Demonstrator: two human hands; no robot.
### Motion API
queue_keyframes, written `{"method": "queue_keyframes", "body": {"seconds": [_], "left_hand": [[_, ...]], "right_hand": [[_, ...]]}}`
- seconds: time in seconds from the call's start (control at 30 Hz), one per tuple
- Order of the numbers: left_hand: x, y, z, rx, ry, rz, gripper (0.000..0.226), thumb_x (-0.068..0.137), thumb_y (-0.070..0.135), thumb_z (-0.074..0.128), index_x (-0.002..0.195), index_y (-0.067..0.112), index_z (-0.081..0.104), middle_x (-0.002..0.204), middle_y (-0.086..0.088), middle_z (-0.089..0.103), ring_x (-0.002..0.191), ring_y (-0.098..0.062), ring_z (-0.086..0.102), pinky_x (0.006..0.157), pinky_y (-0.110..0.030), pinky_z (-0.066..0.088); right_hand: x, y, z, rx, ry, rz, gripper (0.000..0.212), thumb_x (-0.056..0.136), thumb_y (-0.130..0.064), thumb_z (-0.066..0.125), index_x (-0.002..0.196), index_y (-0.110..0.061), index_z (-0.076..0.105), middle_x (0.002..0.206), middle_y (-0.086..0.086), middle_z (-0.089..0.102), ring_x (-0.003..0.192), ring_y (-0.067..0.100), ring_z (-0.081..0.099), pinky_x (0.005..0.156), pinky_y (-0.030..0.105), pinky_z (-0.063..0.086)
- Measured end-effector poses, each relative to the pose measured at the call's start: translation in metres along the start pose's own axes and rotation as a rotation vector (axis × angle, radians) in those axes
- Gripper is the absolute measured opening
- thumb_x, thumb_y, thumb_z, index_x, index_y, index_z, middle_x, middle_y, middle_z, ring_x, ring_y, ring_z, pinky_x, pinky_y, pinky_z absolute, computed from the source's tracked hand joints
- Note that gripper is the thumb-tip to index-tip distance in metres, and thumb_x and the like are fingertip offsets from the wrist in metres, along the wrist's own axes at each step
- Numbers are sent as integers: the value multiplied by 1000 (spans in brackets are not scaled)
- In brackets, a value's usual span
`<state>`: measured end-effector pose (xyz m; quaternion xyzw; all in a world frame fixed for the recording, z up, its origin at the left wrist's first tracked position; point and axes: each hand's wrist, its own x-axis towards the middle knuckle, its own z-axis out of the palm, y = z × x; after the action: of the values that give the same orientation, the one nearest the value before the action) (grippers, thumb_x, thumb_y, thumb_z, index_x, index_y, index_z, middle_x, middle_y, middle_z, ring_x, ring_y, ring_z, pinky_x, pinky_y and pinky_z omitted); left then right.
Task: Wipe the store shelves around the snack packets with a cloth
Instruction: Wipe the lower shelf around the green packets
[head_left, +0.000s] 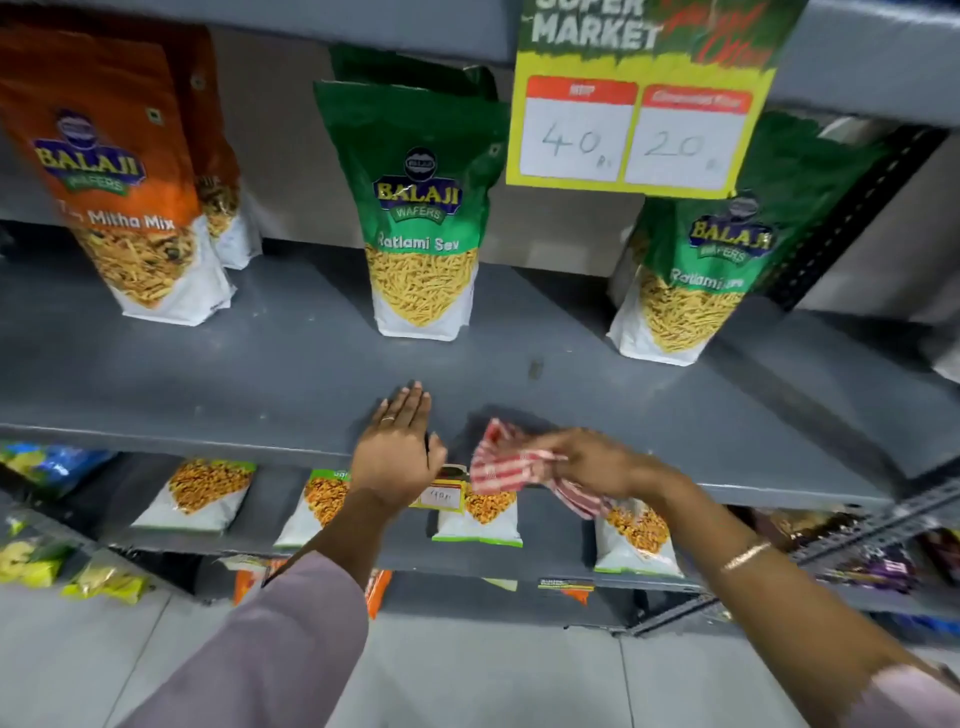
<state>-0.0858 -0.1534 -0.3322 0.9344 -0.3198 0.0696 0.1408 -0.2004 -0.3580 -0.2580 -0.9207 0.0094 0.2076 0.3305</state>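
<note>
A grey metal shelf (260, 374) carries three upright snack packets: an orange Mitha Mix packet (124, 197) at the left, a green Ratlami Sev packet (421, 218) in the middle and another green packet (706, 260) at the right. My left hand (400, 452) lies flat and open at the shelf's front edge, fingers pointing inward. Just to its right, my right hand (592, 462) grips a red-and-white striped cloth (509, 467), bunched at the front edge of the shelf.
A yellow-green price sign (639, 104) reading 40 and 20 hangs from the shelf above. The lower shelf (556, 519) holds several snack packets and a small price tag. A slotted upright (852, 208) borders the right. Grey floor lies below.
</note>
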Motion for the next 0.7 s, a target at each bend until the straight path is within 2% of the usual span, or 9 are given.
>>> {"method": "queue_keyframes", "body": {"seconds": [0.07, 0.1, 0.2, 0.27, 0.33, 0.4, 0.43, 0.57, 0.7], "left_hand": [[0, 0, -1, 2, 4, 1, 57, 75, 27, 33, 106, -7, 67, 113, -22, 65, 102, -34, 64, 87, -50, 47], [0, 0, -1, -1, 6, 2, 57, 75, 26, 33, 106, -7, 67, 113, -22, 65, 102, -34, 64, 87, -51, 47], [0, 0, -1, 1, -6, -5, 57, 74, 25, 32, 105, -8, 66, 113, -23, 65, 101, -35, 64, 88, -51, 47], [1, 1, 0, 4, -11, -5, 58, 74, 25, 31, 106, -8, 66, 113, -23, 64, 102, -36, 63, 89, -52, 46], [0, 0, 1, -2, -7, -7, 59, 74, 26, 30, 108, -7, 65, 115, -23, 63, 105, -36, 62, 91, -51, 44], [0, 0, 1, -6, -4, -4, 60, 74, 26, 29, 109, -8, 65, 116, -23, 63, 106, -35, 61, 92, -50, 44], [0, 0, 1, -2, -6, -2, 60, 74, 26, 29, 109, -8, 65, 116, -23, 63, 106, -35, 62, 92, -50, 44], [2, -1, 2, 9, -8, -3, 60, 74, 27, 29, 110, -7, 64, 117, -22, 63, 106, -35, 61, 92, -49, 44], [2, -3, 4, 18, 1, 3, 59, 74, 28, 31, 108, -6, 66, 116, -21, 64, 104, -34, 63, 90, -50, 43]], "right_hand": [[-17, -5, -14, 231, -204, -70, 33, 95, 3, 48, 119, -19, 56, 116, -5, 63, 96, -17, 60, 93, 17, 46], [-22, -7, -22, 383, -173, -77, 33, 94, 8, 45, 119, -12, 57, 112, -6, 66, 94, -14, 63, 91, 13, 49], [-5, 2, -35, 604, 466, 75, 30, 95, 2, 46, 107, -19, 62, 101, -1, 71, 81, -2, 69, 87, 20, 55], [21, 12, -29, 403, 725, 222, 29, 95, -11, 45, 116, -26, 60, 116, 7, 68, 104, 19, 67, 97, 37, 51], [39, 10, 0, -60, 516, 399, 48, 97, -21, 39, 145, -21, 36, 151, 12, 39, 140, 31, 37, 114, 47, 33], [51, -2, 29, -424, 419, 451, 62, 100, -28, 32, 153, -20, 0, 163, 6, 0, 150, 28, -1, 122, 47, 9], [51, -13, 39, -471, 428, 381, 62, 101, -31, 28, 152, -22, -6, 162, 3, -8, 150, 25, -8, 123, 45, 3], [41, -11, 49, -479, 366, 146, 56, 102, -39, 22, 152, -28, -1, 162, -5, -5, 150, 14, -7, 123, 39, -1], [43, 32, 12, -394, 498, 429, 57, 102, -30, 25, 152, -25, -2, 161, -2, -12, 150, 19, -8, 123, 46, 8]]}}
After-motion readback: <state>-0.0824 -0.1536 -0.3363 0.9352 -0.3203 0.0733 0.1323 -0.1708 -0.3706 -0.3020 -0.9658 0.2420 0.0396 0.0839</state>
